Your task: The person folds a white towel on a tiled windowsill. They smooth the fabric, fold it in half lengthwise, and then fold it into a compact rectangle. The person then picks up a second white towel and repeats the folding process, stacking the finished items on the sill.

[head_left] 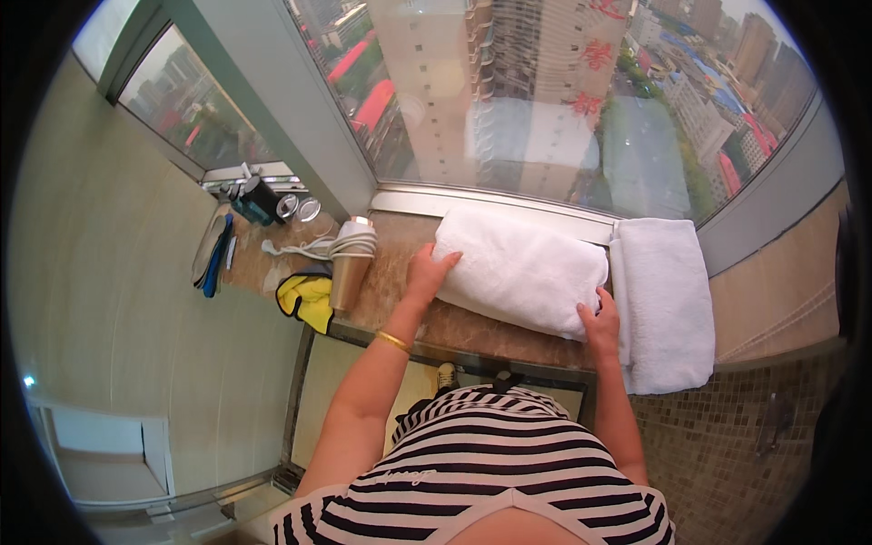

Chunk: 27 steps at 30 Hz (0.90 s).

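Note:
A thick folded white towel lies slantwise on the brown marble windowsill, close to the window frame. My left hand grips its left end, with the thumb on top and the fingers partly hidden behind the edge. At the towel's lower right corner is my right hand, thumb on the upper face and fingers around the end. Just right of that hand rests a second stack of folded white towelling, its front part hanging past the sill's edge.
Left on the sill stand a hair dryer wrapped in its cord, a yellow cloth, glass cups and dark bottles. Folded cloths hang at the left end. A large window pane rises behind the towels.

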Each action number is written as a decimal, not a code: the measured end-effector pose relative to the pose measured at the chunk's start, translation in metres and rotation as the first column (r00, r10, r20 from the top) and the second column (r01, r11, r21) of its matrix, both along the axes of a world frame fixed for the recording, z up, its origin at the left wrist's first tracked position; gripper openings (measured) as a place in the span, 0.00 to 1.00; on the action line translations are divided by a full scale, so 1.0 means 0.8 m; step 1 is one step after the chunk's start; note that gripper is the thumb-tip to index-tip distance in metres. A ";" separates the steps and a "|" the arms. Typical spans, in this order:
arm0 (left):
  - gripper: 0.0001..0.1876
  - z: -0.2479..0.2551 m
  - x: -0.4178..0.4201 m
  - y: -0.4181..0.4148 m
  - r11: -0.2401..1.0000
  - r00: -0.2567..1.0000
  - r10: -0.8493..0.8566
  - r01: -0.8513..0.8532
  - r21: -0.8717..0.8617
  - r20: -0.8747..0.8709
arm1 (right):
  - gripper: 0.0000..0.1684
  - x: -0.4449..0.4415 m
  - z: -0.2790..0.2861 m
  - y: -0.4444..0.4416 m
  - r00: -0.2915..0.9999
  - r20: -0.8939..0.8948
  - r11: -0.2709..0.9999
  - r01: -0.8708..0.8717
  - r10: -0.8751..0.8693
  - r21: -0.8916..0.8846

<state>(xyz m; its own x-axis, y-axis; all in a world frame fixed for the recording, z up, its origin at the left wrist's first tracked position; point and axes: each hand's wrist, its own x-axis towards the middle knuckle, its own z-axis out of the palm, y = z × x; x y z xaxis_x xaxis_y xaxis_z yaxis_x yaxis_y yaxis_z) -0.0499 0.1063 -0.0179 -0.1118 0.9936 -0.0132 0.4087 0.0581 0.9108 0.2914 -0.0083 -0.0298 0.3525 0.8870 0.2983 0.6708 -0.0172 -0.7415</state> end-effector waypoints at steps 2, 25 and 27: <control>0.24 0.037 0.015 -0.014 0.997 0.996 0.030 -0.036 0.074 0.081 | 0.21 0.000 0.033 -0.001 0.991 -0.135 1.000 0.016 -0.019 -0.023; 0.38 -0.009 0.044 -0.041 0.956 0.670 -0.168 0.290 0.047 -0.723 | 0.35 -0.065 0.005 0.031 0.838 0.546 1.000 -0.006 0.018 -0.023; 0.39 -0.016 0.032 -0.019 0.957 0.839 -0.095 0.224 0.182 -0.536 | 0.35 -0.054 0.003 0.029 0.868 0.491 0.994 0.102 -0.073 -0.032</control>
